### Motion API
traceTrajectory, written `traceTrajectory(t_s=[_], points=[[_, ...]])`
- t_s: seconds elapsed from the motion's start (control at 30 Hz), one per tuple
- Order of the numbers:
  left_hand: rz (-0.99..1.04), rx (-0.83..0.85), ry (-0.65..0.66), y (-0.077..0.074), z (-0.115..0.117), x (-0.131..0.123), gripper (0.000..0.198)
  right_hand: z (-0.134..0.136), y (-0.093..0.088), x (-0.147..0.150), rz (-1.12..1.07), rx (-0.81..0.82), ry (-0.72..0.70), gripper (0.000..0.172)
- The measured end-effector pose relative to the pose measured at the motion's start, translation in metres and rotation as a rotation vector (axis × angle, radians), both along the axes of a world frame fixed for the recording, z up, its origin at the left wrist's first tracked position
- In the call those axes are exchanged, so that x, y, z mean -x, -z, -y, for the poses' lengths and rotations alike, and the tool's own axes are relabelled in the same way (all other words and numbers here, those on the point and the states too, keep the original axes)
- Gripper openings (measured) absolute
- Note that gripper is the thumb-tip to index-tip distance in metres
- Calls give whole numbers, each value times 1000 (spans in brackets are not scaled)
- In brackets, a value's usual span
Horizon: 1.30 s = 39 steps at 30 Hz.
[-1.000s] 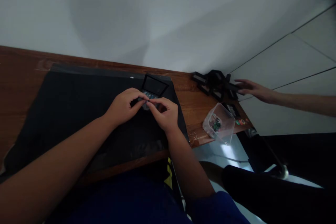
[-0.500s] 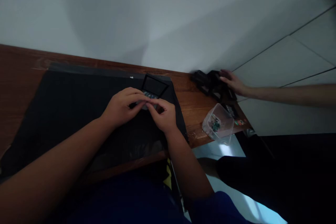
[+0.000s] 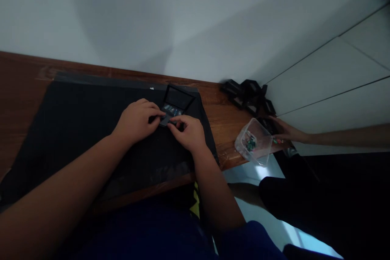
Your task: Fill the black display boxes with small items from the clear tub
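Note:
A small black case [image 3: 167, 119] with a hinged lid [image 3: 179, 97] raised stands on a black mat [image 3: 82, 118]. Silvery and bluish small pieces [image 3: 172, 110] show in its base, too small to name. My left hand [image 3: 137, 122] is closed at the left side of the base, thumb and forefinger gripping near its edge. At the front right, my right hand [image 3: 189, 132] pinches the other side, fingers curled. The fingers partly cover the base, so any tiny piece between the fingertips is hidden.
To the right, a clear plastic tub [image 3: 256, 140] holds small green and pale pieces. Behind it lie several black cases [image 3: 246, 93] against the wall. Another person's hand [image 3: 288, 131] reaches in beside the tub, near small coloured pieces [image 3: 278, 141] at the wooden table's [image 3: 213, 109] edge.
My fingertips, together over the case before, have parted to its two sides, uncovering more of the base. The other person's hand has moved from the black cases down towards the tub.

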<state>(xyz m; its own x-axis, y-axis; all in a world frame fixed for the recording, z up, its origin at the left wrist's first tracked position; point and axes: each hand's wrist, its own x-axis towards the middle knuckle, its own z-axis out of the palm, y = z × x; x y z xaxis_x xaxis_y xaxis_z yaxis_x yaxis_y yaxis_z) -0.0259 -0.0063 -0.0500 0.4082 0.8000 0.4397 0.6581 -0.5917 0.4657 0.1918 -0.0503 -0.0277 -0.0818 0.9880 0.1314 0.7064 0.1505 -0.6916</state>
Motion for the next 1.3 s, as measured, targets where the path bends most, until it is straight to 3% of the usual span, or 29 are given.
traceTrajectory(t_s=[0.73, 1.07, 1.3], points=[[76, 36, 29, 15, -5, 3, 23, -2, 3, 1, 16, 58, 53, 13], [120, 97, -9, 21, -8, 3, 33, -2, 7, -3, -49, 39, 51, 18], [132, 91, -10, 17, -7, 3, 39, -2, 2, -1, -38, 88, 77, 10]])
